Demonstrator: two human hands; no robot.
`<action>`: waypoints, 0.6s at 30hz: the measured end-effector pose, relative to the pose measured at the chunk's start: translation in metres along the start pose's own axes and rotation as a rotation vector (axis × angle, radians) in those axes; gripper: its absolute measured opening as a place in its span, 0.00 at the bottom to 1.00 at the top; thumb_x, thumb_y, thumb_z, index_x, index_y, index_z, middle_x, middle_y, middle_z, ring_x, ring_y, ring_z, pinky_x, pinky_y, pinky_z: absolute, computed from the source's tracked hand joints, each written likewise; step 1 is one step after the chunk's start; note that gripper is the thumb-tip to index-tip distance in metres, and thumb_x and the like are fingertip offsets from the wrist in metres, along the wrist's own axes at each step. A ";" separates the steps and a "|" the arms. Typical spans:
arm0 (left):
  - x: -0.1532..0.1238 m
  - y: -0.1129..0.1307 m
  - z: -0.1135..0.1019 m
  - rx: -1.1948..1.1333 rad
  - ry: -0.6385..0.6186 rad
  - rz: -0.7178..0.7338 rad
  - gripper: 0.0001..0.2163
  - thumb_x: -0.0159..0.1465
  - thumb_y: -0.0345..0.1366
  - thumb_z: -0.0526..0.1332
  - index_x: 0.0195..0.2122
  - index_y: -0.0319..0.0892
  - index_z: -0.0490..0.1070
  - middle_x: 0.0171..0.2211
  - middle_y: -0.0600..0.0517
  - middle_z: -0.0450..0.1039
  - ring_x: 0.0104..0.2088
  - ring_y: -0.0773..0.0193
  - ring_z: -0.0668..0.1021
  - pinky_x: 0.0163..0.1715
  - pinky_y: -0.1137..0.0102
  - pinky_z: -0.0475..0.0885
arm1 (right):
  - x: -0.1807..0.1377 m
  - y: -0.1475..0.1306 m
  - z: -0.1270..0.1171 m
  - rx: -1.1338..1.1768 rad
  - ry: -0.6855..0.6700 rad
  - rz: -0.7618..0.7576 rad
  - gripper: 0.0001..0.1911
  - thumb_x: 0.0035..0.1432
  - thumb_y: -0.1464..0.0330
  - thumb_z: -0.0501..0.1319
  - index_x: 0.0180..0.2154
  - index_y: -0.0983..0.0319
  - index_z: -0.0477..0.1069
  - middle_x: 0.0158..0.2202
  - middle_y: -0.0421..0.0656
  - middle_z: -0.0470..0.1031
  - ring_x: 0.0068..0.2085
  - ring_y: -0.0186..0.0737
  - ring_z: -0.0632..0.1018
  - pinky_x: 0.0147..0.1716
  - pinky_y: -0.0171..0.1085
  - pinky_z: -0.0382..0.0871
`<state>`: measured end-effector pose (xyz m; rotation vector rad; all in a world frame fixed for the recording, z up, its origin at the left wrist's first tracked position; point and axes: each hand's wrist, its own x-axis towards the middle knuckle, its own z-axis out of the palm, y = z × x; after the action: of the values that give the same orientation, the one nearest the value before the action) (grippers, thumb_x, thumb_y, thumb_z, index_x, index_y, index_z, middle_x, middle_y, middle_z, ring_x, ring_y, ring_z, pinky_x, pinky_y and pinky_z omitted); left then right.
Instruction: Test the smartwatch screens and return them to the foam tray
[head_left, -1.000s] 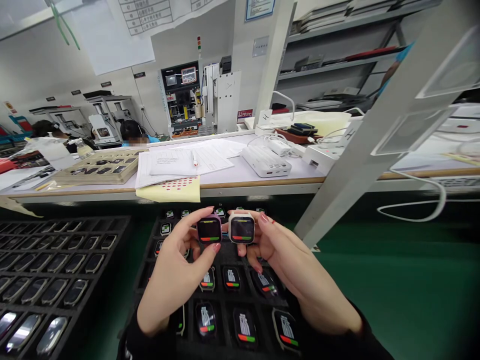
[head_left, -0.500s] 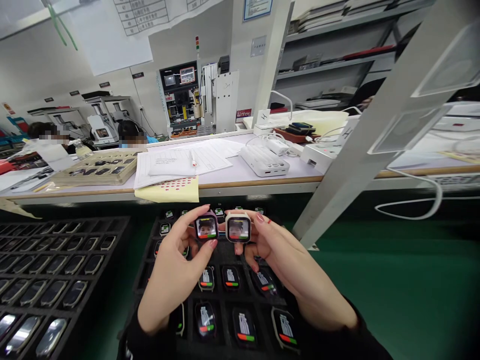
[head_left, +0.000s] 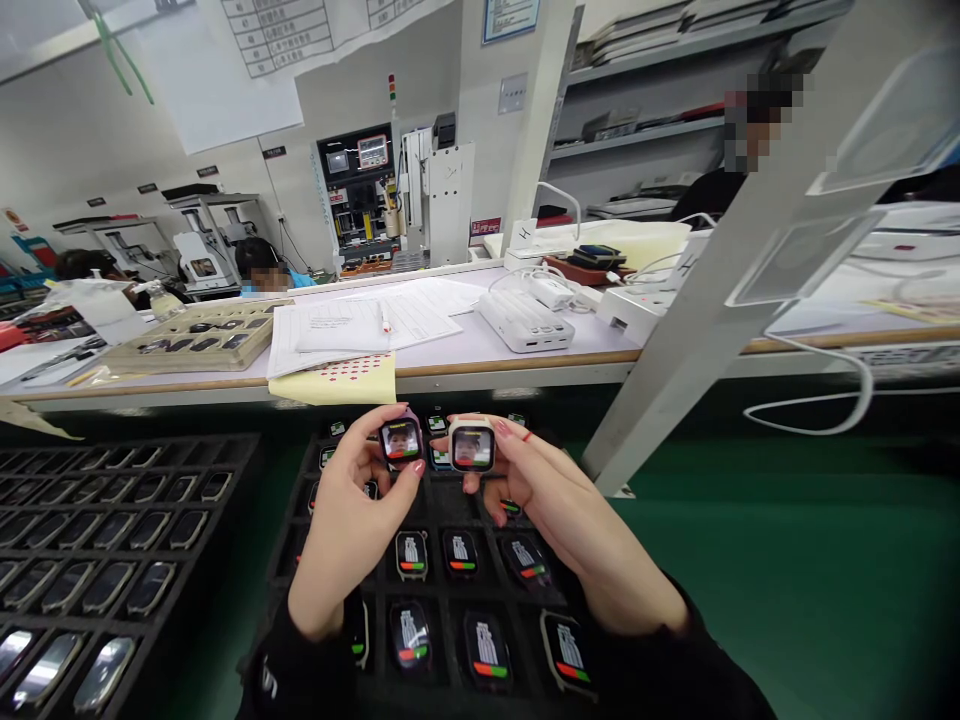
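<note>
Between the thumb and fingers of my left hand (head_left: pixel 356 510) is a purple-cased smartwatch (head_left: pixel 401 439), its lit screen facing me. My right hand (head_left: pixel 544 500) grips a cream-cased smartwatch (head_left: pixel 472 446) by its edges, screen also lit. Both screens show a picture with a red and green bar along the bottom. The two watches are apart, side by side above a black foam tray (head_left: pixel 442 592). In that tray lie several lit watches, including a dark one (head_left: pixel 460 553) below my hands. My wrists and hands hide some of the slots.
A second black tray (head_left: pixel 217 560) with several dark-screened watches lies at left. Beyond runs a bench (head_left: pixel 450 375) with papers (head_left: pixel 337 330), a white power bank (head_left: pixel 525 322) and a beige tray (head_left: pixel 202 340). A slanted metal post (head_left: pixel 675 330) rises at right. Other people sit farther back.
My left hand has moved slightly left and up with the purple watch, widening the gap to the cream one. The cream watch has risen a little. A person has appeared behind the post.
</note>
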<state>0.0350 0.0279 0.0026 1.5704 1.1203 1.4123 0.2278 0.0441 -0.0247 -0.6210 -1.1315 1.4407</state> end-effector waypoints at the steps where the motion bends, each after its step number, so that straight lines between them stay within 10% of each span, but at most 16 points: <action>1: 0.000 0.000 0.000 0.004 0.001 0.002 0.21 0.63 0.31 0.68 0.57 0.52 0.72 0.50 0.51 0.76 0.43 0.65 0.77 0.32 0.75 0.71 | 0.000 -0.001 0.000 -0.004 0.003 0.000 0.20 0.70 0.52 0.65 0.52 0.60 0.80 0.46 0.51 0.80 0.32 0.39 0.76 0.19 0.27 0.70; 18: -0.001 0.001 0.000 0.037 0.029 0.027 0.17 0.66 0.32 0.65 0.55 0.52 0.74 0.52 0.52 0.77 0.47 0.63 0.79 0.36 0.73 0.73 | -0.001 -0.015 0.006 -0.135 -0.113 0.002 0.25 0.62 0.68 0.69 0.59 0.61 0.70 0.50 0.49 0.79 0.35 0.37 0.77 0.28 0.29 0.71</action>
<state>0.0352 0.0268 0.0036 1.6010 1.1526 1.4439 0.2296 0.0400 -0.0093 -0.6408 -1.3256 1.4239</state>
